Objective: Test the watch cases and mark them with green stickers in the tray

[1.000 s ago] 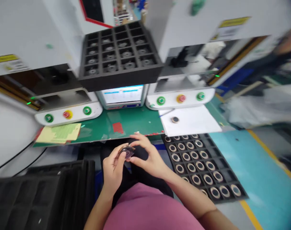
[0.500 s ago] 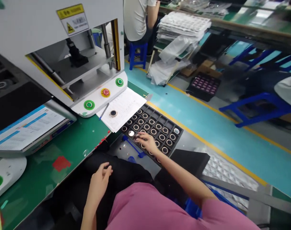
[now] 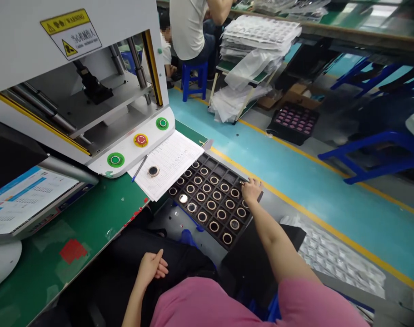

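Note:
Reaching over the far right corner of a black compartment tray (image 3: 223,170), my right hand (image 3: 251,190) has its fingers closed on a round watch case (image 3: 242,183), of which only a small shiny edge shows. Most of the tray's compartments hold round watch cases (image 3: 211,205) with gold-toned rims and dark centres; a few have bright, reflective faces. My left hand (image 3: 154,267) rests over my lap, thumb apart and fingers loosely curled, with nothing in it. Another watch case (image 3: 153,171) lies on the printed sheets (image 3: 172,159), beside a blue pen (image 3: 139,169).
A white press machine (image 3: 132,141) with green and red buttons stands on the green bench (image 3: 125,204), near a monitor (image 3: 39,195). A black block (image 3: 261,259) sits right of my lap. Beyond are a seated person (image 3: 189,32), blue stools (image 3: 194,79) and stacked white trays (image 3: 257,36).
My right hand has moved from the tray's near left part to its far right corner. My left hand has shifted slightly right and lower, and the view has turned a little.

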Tool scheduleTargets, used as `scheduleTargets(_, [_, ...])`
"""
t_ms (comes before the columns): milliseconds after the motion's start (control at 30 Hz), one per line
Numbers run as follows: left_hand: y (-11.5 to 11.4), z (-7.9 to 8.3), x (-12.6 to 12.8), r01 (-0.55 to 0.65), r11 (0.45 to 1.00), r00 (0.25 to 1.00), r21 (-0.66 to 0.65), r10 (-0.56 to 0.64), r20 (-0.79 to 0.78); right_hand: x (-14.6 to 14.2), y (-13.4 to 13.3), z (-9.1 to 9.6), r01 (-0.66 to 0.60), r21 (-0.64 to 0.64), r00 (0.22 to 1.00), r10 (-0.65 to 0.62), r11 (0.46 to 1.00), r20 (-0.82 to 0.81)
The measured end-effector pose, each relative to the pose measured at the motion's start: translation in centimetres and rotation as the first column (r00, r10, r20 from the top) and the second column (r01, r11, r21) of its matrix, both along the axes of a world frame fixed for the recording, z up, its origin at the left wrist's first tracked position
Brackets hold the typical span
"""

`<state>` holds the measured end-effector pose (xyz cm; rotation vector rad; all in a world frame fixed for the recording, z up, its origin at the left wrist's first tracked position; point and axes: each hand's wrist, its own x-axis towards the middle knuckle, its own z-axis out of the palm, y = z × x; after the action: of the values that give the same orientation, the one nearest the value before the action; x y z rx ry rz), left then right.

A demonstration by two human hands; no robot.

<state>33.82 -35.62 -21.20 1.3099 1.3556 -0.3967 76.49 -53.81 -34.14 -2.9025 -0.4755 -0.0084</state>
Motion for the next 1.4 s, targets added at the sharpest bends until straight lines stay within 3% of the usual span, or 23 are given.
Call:
scheduleTargets(167, [-0.1, -0.7, -0.3, -0.014, 1.0, 0.999, 0.0, 0.014, -0.032, 0.0, -0.2, -1.8, -0.126, -0.09, 0.992, 0.127, 0.988, 0.007])
scheduleTargets(300, [-0.1, -0.7, -0.2, -0.006, 1.0, 0.999, -0.002, 0.006, -0.041, -0.4, -1.2, -1.6, -0.211, -0.102, 0.977, 0.212, 0.972, 0.007])
scheduleTargets(433, [-0.1, -0.9, -0.4, 0.013, 1.0, 0.999, -0.012, -0.013, -0.037, -0.9, -1.7, -1.4, -0.204, -0.081, 0.977, 0.209, 0.975, 0.047])
scheduleTargets(567, [-0.2, -1.4, -0.8, 0.049, 0.998, 0.998, -0.031, -0.051, -0.041, -1.4, -1.3, -0.6, -0.136, 0.002, 0.982, 0.135, 0.991, 0.133])
scheduleTargets(700, [-0.8, -1.5, -1.4, 0.058, 0.996, 0.996, -0.068, -0.062, -0.068, -3.5, 1.2, 1.9, -0.128, 0.204, 0.955, 0.065, 0.971, 0.288])
scheduleTargets(800, [-1.3, -1.5, -1.8, 0.013, 0.993, 0.997, -0.118, -0.022, -0.072, -7.9, 5.7, 4.5, -0.29, 0.357, 0.911, 0.142, 0.888, 0.387])
scheduleTargets(867, [-1.5, -1.4, -2.0, -0.025, 0.988, 0.998, -0.15, 0.016, -0.065, -12.3, 9.3, 6.3, -0.481, 0.402, 0.85, 0.304, 0.779, 0.43])
scheduleTargets(1000, [-1.8, -1.4, -2.8, -0.06, 0.982, 0.998, -0.179, 0.055, -0.037, -20.4, 16.4, 10.1, -0.778, 0.371, 0.628, 0.625, 0.507, 0.464])
scheduleTargets(1067, [-2.0, -1.4, -3.2, -0.055, 0.983, 0.998, -0.178, 0.053, -0.018, -21.9, 19.6, 11.8, -0.811, 0.354, 0.585, 0.668, 0.466, 0.46])
scheduleTargets(1133, [-2.2, -1.4, -3.7, -0.045, 0.985, 0.999, -0.168, 0.046, 0.005, -21.4, 22.4, 13.4, -0.789, 0.347, 0.614, 0.657, 0.506, 0.438])
scheduleTargets(1267, [-2.4, -1.4, -4.3, -0.036, 0.989, 0.997, -0.144, 0.045, 0.06, -18.9, 25.9, 15.4, -0.69, 0.251, 0.723, 0.667, 0.679, 0.181])
scheduleTargets(1400, [-2.4, -1.3, -4.4, -0.059, 0.99, 0.989, -0.126, 0.075, 0.128, -19.2, 27.2, 16.2, -0.646, 0.24, 0.755, 0.653, 0.724, 0.06])
